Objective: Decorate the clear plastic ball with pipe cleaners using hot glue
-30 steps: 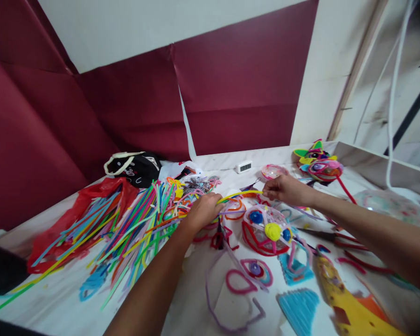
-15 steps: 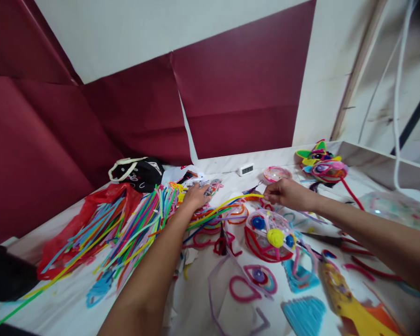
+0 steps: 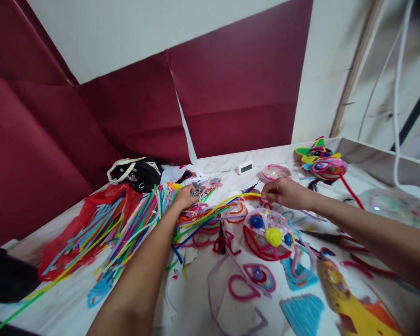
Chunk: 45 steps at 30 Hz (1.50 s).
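Observation:
My right hand (image 3: 279, 192) pinches the end of a yellow pipe cleaner (image 3: 240, 197), which arcs leftward over blue, green and orange ones. At the heap of loose pipe cleaners and small bits, my left hand (image 3: 185, 197) has its fingers curled, with a greyish bit beside the fingertips. What the fingers hold is hidden. Below my right hand sits a clear round shell decorated with pipe cleaners (image 3: 270, 233), with blue and yellow coils on it. Dark red-handled scissors (image 3: 221, 240) lie left of the shell. A thick bundle of colourful pipe cleaners (image 3: 140, 228) lies beside my left forearm.
A red plastic bag (image 3: 87, 217) with more pipe cleaners lies at left, near a black pouch (image 3: 136, 175). A white digital timer (image 3: 244, 168) stands at the back. Blue pipe-cleaner pieces (image 3: 304, 313), pliers (image 3: 327, 238) and a colourful pipe-cleaner figure (image 3: 324, 163) are at right.
My left hand has shifted left and its fingers have drawn in, uncovering more small bits. My right hand still pinches the yellow pipe cleaner in nearly the same place.

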### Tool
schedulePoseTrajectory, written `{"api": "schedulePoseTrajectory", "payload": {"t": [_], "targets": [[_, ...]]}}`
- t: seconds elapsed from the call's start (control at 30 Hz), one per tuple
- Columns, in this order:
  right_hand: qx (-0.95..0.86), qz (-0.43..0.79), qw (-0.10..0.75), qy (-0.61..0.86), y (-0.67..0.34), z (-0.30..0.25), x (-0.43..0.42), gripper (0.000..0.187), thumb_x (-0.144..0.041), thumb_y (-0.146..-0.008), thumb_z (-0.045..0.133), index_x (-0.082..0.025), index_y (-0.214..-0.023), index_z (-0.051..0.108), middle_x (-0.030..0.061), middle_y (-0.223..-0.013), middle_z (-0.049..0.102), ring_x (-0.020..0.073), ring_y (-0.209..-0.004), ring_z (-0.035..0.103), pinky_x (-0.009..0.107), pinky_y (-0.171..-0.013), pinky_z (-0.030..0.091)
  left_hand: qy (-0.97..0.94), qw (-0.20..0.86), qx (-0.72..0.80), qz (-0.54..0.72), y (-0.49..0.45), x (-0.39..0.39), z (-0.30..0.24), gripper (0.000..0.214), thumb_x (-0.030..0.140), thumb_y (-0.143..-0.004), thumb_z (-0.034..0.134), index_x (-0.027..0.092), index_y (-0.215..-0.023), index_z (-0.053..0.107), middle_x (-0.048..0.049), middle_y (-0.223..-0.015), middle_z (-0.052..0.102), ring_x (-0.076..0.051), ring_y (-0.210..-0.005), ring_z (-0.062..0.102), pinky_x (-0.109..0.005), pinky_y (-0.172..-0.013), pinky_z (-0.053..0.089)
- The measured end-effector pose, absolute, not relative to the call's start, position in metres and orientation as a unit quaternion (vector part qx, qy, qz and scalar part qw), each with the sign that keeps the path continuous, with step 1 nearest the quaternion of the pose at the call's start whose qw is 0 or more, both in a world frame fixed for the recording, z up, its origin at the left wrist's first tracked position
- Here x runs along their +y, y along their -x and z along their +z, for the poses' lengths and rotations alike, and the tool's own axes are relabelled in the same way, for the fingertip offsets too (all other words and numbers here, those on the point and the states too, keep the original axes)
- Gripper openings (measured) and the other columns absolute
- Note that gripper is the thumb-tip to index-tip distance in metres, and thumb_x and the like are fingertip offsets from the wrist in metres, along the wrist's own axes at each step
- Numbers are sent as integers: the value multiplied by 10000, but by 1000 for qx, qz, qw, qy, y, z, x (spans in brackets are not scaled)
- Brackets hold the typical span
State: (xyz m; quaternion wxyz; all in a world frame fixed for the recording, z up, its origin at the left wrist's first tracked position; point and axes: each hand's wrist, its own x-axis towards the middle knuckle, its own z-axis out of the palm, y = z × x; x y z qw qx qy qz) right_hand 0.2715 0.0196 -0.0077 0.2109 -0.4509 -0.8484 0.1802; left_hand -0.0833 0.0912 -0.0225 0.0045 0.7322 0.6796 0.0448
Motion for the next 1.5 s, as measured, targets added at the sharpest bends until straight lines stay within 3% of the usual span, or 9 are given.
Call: {"api": "schedulePoseTrajectory", "payload": {"t": [0.3, 0.63, 1.33, 1.5], "targets": [[-856, 169, 210, 441, -272, -7, 24, 248, -332, -799, 504, -183, -708, 679, 17, -621, 664, 148, -570, 562, 265, -551, 389, -660, 60, 735, 145, 99, 91, -22, 340, 335, -910, 559, 148, -1194, 548, -92, -1180, 587, -210, -1009, 606, -413, -846, 535], [-857, 169, 195, 446, -269, -6, 23, 261, -354, -818, 494, -189, -731, 677, 13, -625, 663, 137, -547, 542, 253, -516, 367, -616, 47, 757, 214, 99, 110, -20, 336, 333, -911, 559, 154, -1195, 548, -93, -1189, 583, -209, -1017, 603, -415, -853, 532], [-856, 169, 186, 451, -265, -7, 24, 257, -359, -811, 498, -204, -735, 688, 7, -624, 672, 148, -566, 562, 264, -535, 389, -678, -3, 702, 217, 112, 112, -9, 326, 331, -916, 547, 151, -1187, 539, -84, -1131, 597, -188, -950, 611, -385, -811, 537], [-857, 166, 186, 452, -265, -3, 22, 265, -361, -813, 491, -196, -743, 686, 15, -628, 668, 150, -575, 568, 264, -544, 392, -718, -66, 667, 186, 111, 106, -8, 145, 231, -860, 573, 223, -1004, 578, -52, -1177, 534, -184, -1007, 579, -295, -861, 473]]}}
